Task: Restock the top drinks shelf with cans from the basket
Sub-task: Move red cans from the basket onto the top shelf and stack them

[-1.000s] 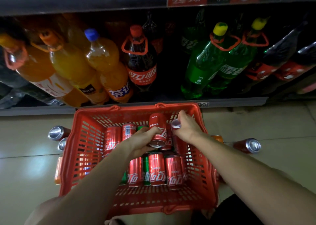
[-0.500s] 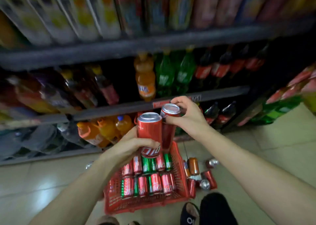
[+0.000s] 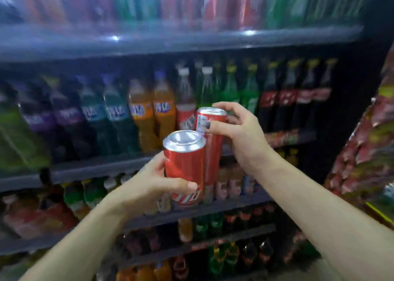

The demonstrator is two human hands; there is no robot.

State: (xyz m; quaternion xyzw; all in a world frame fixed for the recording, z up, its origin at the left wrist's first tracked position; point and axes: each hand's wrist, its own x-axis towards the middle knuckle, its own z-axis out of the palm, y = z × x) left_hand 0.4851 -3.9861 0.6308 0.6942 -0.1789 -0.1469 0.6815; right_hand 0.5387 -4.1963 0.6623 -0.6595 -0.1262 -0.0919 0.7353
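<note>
Head view: left hand point(image 3: 147, 187) gripping a can point(image 3: 185, 169), right hand point(image 3: 238, 131) gripping another point(image 3: 212, 144) just beyond, mid-carry; next, probably lifting both onto the top shelf point(image 3: 170, 39) above.

both forearms are bare to the frame edge, the left hand point(image 3: 153, 184) and right hand point(image 3: 241, 135) ungloved, ringless.

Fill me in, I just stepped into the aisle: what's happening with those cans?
A person is restocking drinks. The left hand grips one red can and the right hand holds a second red can just behind it, both upright and raised in front of the bottle shelves. Neither can is on a shelf yet; the top shelf sits above them, blurred.
</note>
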